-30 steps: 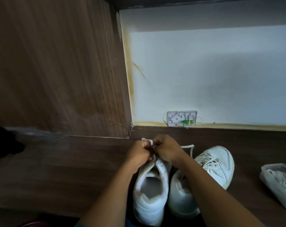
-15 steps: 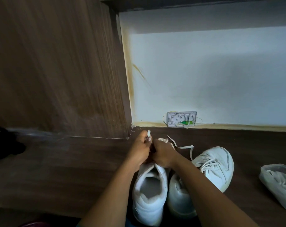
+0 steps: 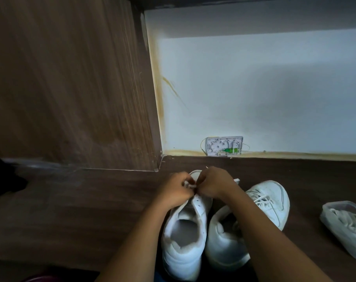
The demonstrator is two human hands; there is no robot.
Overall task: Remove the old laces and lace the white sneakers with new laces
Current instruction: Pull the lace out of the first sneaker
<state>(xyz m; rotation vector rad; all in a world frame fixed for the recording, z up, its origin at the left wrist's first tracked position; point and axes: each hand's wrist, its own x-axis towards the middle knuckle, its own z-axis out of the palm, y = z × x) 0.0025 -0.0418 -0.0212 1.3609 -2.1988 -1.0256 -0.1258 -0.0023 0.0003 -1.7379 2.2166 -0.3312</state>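
While left hand [image 3: 177, 189] and right hand [image 3: 213, 185] pinch the lace [image 3: 190, 185], sneaker [image 3: 185, 231] toe just beneath them

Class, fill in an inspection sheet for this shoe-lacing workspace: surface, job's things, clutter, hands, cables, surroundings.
Surface: dark wood floor; both sneakers stand on it.
Job's things: open sneaker, upper eyelets bare, lace at its front; laced sneaker beside it; clear tub holding white laces, far right.
Clutter: black object at the left edge, too dark to identify.
Hands: left hand and right hand both pinch the lace over the open sneaker's front.
Cables: thin yellow wires loop from an open wall box.
Surroundings: white wall; wood panel on the left.
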